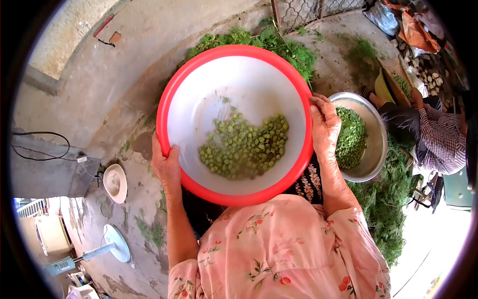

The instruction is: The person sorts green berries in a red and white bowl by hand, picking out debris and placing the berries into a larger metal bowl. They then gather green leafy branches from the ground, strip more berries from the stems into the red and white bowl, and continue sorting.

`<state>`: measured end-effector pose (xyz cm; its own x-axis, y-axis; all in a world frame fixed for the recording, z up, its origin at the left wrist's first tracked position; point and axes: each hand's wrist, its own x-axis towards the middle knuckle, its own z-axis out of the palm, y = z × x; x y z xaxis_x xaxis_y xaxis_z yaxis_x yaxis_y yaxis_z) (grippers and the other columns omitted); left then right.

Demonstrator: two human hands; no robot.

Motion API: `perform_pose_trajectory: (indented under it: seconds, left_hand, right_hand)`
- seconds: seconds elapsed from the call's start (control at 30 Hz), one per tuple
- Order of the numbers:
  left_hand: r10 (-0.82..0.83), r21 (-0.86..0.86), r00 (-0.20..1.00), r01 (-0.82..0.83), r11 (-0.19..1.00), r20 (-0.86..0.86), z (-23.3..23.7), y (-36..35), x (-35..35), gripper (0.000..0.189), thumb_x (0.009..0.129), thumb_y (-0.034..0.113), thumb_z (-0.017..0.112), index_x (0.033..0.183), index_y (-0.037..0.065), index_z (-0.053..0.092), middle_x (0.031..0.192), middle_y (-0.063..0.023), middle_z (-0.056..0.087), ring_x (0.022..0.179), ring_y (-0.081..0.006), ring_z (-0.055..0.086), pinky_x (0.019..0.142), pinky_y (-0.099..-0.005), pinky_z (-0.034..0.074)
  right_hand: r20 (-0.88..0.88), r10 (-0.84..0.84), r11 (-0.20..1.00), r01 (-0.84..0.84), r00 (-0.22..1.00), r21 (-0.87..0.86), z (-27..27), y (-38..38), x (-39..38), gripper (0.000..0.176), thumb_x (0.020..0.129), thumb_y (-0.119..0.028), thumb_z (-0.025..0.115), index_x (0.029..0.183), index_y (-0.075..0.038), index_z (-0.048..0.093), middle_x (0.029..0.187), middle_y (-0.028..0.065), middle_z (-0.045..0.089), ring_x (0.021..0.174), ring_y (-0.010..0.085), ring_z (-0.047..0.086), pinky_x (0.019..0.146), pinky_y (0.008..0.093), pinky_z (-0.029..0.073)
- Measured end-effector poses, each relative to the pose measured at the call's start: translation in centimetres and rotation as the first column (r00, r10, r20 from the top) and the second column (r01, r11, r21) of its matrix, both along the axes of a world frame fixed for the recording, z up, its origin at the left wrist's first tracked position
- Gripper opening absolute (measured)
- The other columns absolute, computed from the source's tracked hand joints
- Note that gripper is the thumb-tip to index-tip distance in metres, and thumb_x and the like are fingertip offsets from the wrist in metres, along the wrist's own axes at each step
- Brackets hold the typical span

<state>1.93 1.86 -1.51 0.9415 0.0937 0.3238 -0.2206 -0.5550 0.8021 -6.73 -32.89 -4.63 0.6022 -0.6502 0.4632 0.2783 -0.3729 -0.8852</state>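
A large white basin (194, 109) with a wide red rim is held up in front of me, tilted so that its inside faces the camera. Small round green pods (244, 147) lie in its lower half, slightly blurred. My left hand (166, 167) grips the rim on the left side, thumb on the inner edge. On the opposite side my right hand (325, 122) is closed on the rim, its fingertips partly hidden. Just right of that hand stands a metal bowl (373, 144) holding many small green pieces (351, 137).
Feathery green plants (381, 214) lie on the ground at right, with more plants (294, 52) behind the basin. At far right a seated person (438, 129) handles a woven tray (396, 77). A light hat (115, 183) and a blue fan (117, 243) are at left.
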Motion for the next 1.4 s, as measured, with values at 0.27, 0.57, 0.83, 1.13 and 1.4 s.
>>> perform_pose_trajectory:
  seconds: [0.27,0.57,0.83,1.13,1.4]
  left_hand:
    - [0.035,0.009,0.999,-0.034,0.999,-0.028,-0.8,0.0,0.6,0.062,0.077,0.003,0.061,0.136,0.01,0.044,0.114,-0.0155,0.063,0.102,-0.0227,0.062,0.088,-0.033,0.046]
    - [-0.026,-0.017,1.0,0.026,1.0,-0.01,-0.6,-0.4,2.0,0.06,0.077,0.003,0.059,0.135,0.008,0.044,0.118,-0.0182,0.06,0.105,-0.0291,0.06,0.091,-0.035,0.044]
    - [-0.104,-0.128,0.994,0.105,0.986,0.016,-1.3,0.5,1.9,0.06,0.078,-0.002,0.056,0.136,0.003,0.042,0.123,-0.0164,0.057,0.108,-0.0224,0.057,0.093,-0.0313,0.043]
    - [-0.092,0.023,0.995,0.093,0.995,-0.026,-0.5,-0.8,1.6,0.061,0.077,-0.001,0.055,0.137,0.003,0.041,0.128,-0.0183,0.055,0.113,-0.0275,0.056,0.095,-0.0337,0.042]
    - [-0.117,0.191,0.993,0.113,0.975,0.007,-1.3,-2.3,2.6,0.063,0.075,0.001,0.057,0.136,0.005,0.043,0.125,-0.0195,0.056,0.11,-0.0329,0.057,0.092,-0.0364,0.044]
  right_hand:
    - [-0.064,-0.041,0.998,0.037,0.997,-0.059,0.0,0.7,-0.2,0.019,0.083,0.003,0.058,0.101,0.001,0.065,0.113,0.0142,0.058,0.107,0.0229,0.055,0.093,0.0314,0.043]
    - [-0.112,-0.068,0.996,0.061,0.991,-0.06,1.4,1.6,-0.7,0.019,0.083,0.006,0.057,0.1,0.002,0.064,0.114,0.0131,0.057,0.106,0.0223,0.055,0.091,0.0301,0.044]
    - [-0.028,-0.086,0.994,0.084,0.996,-0.066,2.8,3.0,-1.9,0.018,0.082,0.004,0.062,0.099,-0.001,0.067,0.116,0.0141,0.057,0.107,0.0228,0.055,0.093,0.0303,0.044]
    - [-0.12,-0.111,0.989,0.121,0.987,0.083,-1.2,1.6,-1.4,0.018,0.08,0.001,0.062,0.097,-0.002,0.067,0.107,0.0122,0.06,0.099,0.0221,0.058,0.087,0.0313,0.046]
    - [-0.162,-0.095,0.911,0.152,0.982,0.384,-6.5,-0.3,-1.2,0.016,0.081,-0.001,0.061,0.095,0.0,0.067,0.098,0.0097,0.062,0.092,0.019,0.059,0.083,0.029,0.046]
